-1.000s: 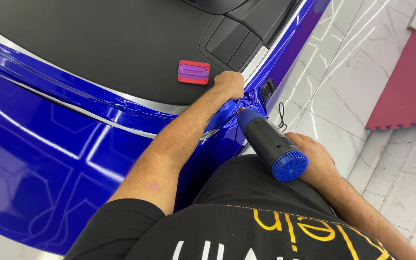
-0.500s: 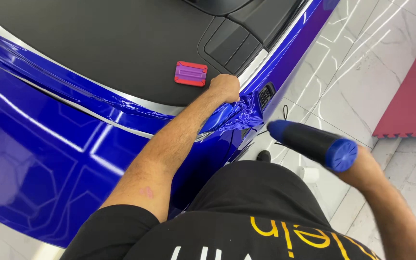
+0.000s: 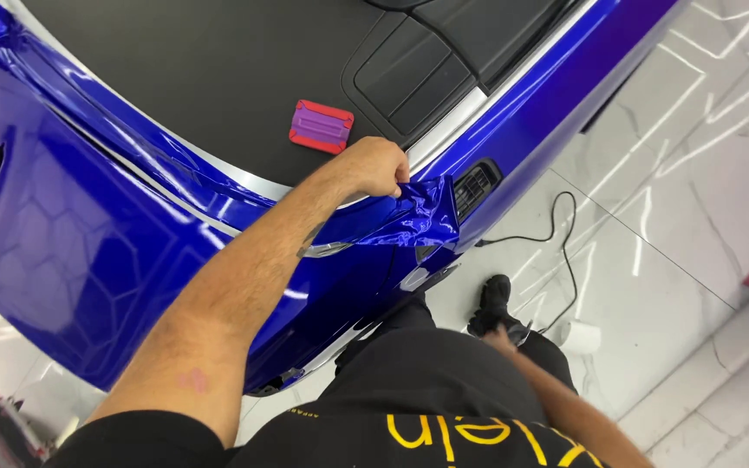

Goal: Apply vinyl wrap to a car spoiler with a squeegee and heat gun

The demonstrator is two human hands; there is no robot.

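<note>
My left hand [image 3: 377, 167] pinches a loose, crumpled flap of glossy blue wrap film [image 3: 420, 218] at the edge of a car's body. The film-covered blue panel [image 3: 88, 234] curves away to the left beneath my forearm. Just beyond my knuckles a red and purple squeegee [image 3: 321, 126] lies on the matte black panel [image 3: 201, 78]. My right forearm reaches down past my dark trousers, and my right hand [image 3: 498, 336] is mostly hidden low beside my leg. Whether it holds anything cannot be seen.
A thin black cable [image 3: 561, 238] loops over the glossy white tiled floor [image 3: 652, 260] to the right of the car. My black shoe [image 3: 493, 302] stands beside it, with a small white object [image 3: 579, 336] nearby. A dark vent [image 3: 475, 184] sits in the blue bodywork by the flap.
My right hand swung the blue heat gun away from the film, out to the right, then down; the gun is now out of view. My left hand kept its hold on the flap.
</note>
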